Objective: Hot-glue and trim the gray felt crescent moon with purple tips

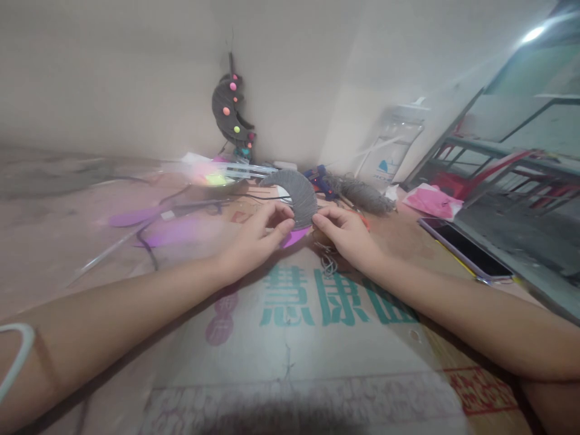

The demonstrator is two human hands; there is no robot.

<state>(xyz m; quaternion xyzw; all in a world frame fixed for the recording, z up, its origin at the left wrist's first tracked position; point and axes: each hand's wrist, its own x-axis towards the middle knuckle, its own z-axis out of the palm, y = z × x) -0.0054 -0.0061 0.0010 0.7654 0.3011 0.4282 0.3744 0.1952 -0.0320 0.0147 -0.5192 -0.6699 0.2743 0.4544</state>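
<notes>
Between my hands is a crescent moon shape wrapped in grey yarn (302, 196), held upright above the table. My left hand (260, 232) is closed on its lower left edge, thumb and fingers pinching. On the other side, my right hand (347, 232) pinches the lower right edge with its fingertips. A purple piece (295, 237) shows just under the crescent; whether it is attached I cannot tell. Loose grey yarn (329, 263) dangles or lies below my right hand. A ball of grey yarn (367, 194) and a blue glue gun (321, 180) lie behind.
A dark crescent with coloured pompoms (229, 112) hangs on the wall. Blurred purple pieces (136, 216) and cords lie at left. At right are a phone (469, 248), a pink packet (434, 201) and a clear plastic bottle (396, 142). Printed cardboard (254, 362) covers the front.
</notes>
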